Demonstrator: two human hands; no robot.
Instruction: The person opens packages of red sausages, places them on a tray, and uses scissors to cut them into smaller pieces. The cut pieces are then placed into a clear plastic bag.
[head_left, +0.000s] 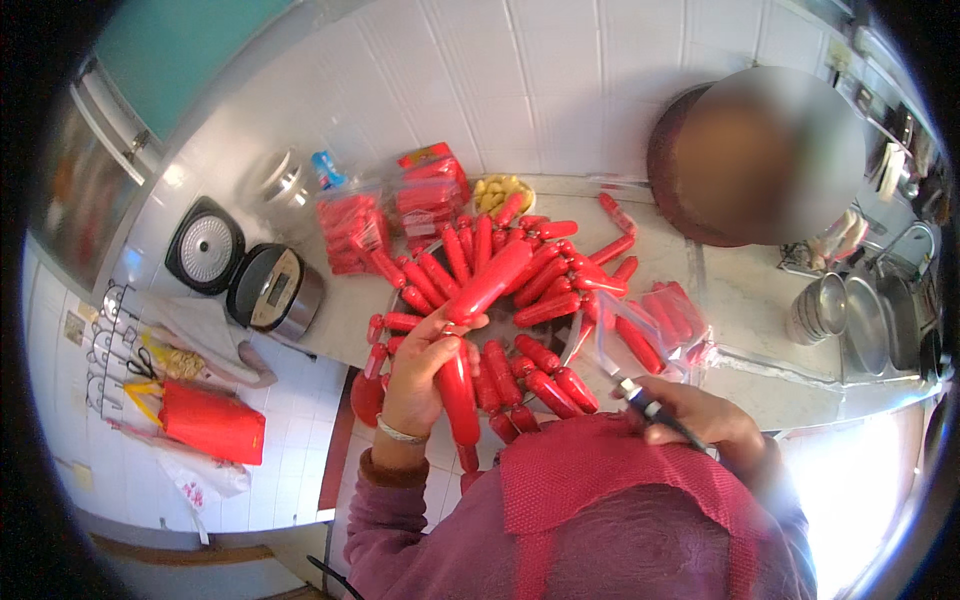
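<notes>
My left hand (424, 367) grips a string of plump red-cased sausages (491, 281) at a link joint, one sausage above the fingers and another hanging below. Off to the right, my right hand (697, 416) is closed around a black-handled tool (651, 405) with a silver collar. It looks like a knife, its pale blade pointing up and away and hard to make out against the plastic. Under the left hand stands a wide metal basin (581, 330), its rim draped with several more linked red sausages (551, 307).
Bagged red sausages (352, 232) and red packs (431, 187) stand behind the basin, beside a bowl of yellow pieces (502, 196). A rice cooker (277, 289) sits open at left. Another bag (671, 315) lies at right, near stacked metal bowls (817, 311) and a large brown round vessel (664, 165).
</notes>
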